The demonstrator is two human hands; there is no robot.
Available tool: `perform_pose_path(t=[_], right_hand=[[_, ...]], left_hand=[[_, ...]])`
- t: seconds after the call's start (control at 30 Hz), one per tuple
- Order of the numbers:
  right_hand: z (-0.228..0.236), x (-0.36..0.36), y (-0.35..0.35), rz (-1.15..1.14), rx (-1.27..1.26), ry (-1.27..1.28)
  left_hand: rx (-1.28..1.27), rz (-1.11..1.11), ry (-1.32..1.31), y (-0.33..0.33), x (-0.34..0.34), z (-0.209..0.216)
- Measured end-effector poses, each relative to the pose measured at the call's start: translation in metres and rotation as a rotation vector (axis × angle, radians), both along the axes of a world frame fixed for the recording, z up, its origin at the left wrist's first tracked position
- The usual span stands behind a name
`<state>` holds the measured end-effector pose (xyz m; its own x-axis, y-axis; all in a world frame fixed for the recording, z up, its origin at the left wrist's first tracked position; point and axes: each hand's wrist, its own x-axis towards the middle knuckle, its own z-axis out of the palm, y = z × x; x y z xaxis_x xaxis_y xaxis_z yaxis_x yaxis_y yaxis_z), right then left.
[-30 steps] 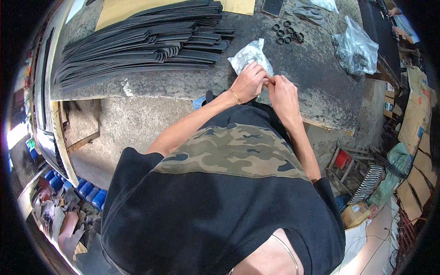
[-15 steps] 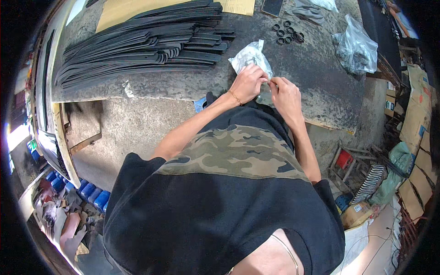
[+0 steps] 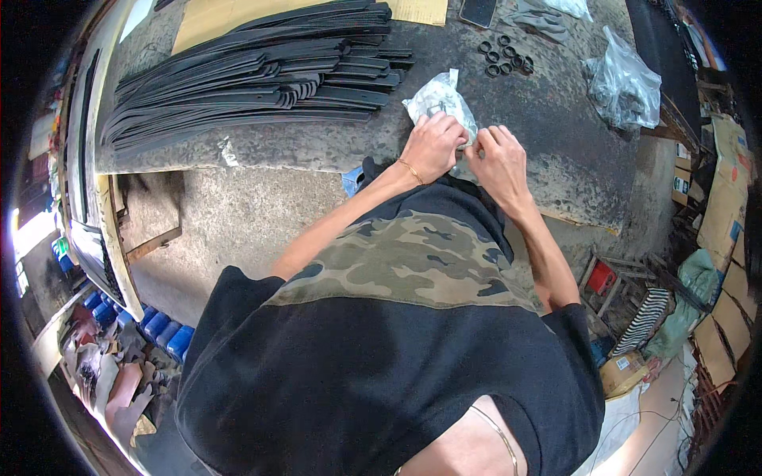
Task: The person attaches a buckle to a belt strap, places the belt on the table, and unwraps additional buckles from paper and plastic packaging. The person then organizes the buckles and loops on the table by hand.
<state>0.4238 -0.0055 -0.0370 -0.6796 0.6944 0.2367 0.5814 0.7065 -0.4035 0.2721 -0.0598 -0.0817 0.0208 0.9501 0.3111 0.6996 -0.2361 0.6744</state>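
Close to the table's front edge lies a small clear plastic bag [image 3: 441, 97] with pale metallic-looking bits inside. My left hand [image 3: 435, 145] bends its fingers over the near end of the bag and grips it. Beside it, my right hand [image 3: 498, 163] pinches the same near end, its fingertips close to those of my left hand. The fingers hide exactly what part of the plastic they hold. Beyond the bag, to the right, sits a cluster of small black rings [image 3: 505, 57]. A large pile of long black strips [image 3: 262, 79] spreads over the table's left side.
The worn dark table [image 3: 548, 119] carries a phone [image 3: 477, 11], a grey glove [image 3: 540, 21] and a larger clear bag [image 3: 625, 83] at right. A cardboard sheet [image 3: 230, 22] lies behind the strips. A wooden stool [image 3: 615, 282] stands at right; blue jugs [image 3: 163, 332] line the lower left.
My right forearm has swung a little outward, and both hands stay at the bag's near end. The whole scene has shifted slightly in the picture.
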Motion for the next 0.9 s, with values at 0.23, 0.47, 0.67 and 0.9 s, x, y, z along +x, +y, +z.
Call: perform_pose_path(t=[0.23,0.47,0.67,0.9], right_hand=[[0.026,0.006,0.025,-0.079,-0.542,0.045],[0.028,0.000,0.015,-0.164,-0.365,0.123],[0.021,-0.003,0.016,0.128,-0.182,-0.183],[0.002,-0.001,0.011,-0.027,-0.283,0.026]], left_hand=[[0.063,-0.046,-0.047,-0.005,-0.011,0.000],[0.047,-0.053,-0.074,-0.005,-0.007,-0.003],[0.030,-0.066,-0.062,-0.003,-0.007,-0.002],[0.035,-0.058,-0.013,-0.002,-0.004,0.006]])
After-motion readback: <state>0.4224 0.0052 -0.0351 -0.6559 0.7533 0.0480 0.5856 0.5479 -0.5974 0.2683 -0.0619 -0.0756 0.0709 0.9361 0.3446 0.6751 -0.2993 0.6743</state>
